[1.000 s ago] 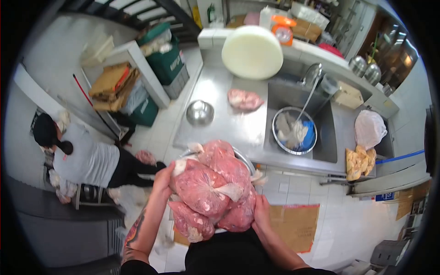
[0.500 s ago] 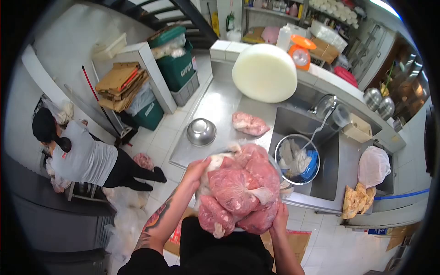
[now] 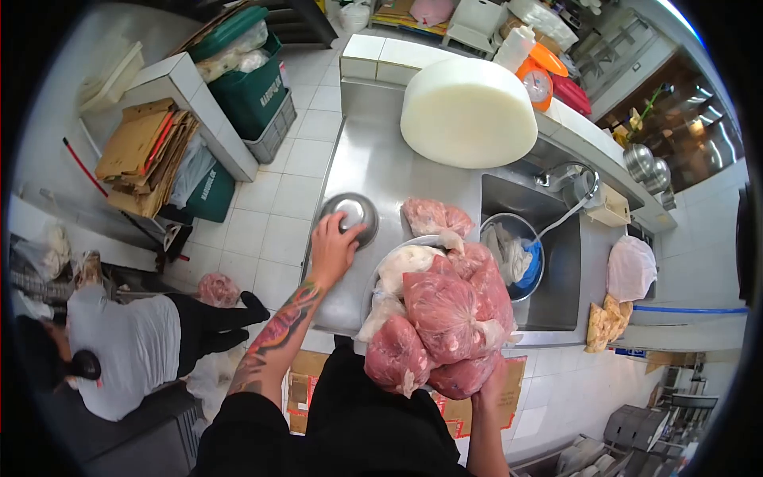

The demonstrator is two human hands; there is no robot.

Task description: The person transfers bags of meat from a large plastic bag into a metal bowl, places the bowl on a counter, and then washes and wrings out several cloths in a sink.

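Several clear plastic bags of raw pink meat are heaped in a wide basin, whose pale rim shows at the left and rests over the counter's front edge. My right hand grips the near right side of the basin; the bags partly hide its fingers. At the left, my left hand reaches to a small steel bowl, fingers spread and touching its near side. Another bag of meat lies on the counter just behind the basin.
The steel counter holds a thick round white block at the back. To the right, a sink contains a clear bowl of cloths under a hose tap. A person in a grey shirt bends at far left.
My left hand has let go of the basin and moved forward to the steel bowl. The basin of meat has shifted right and onto the counter edge. The other person bends lower.
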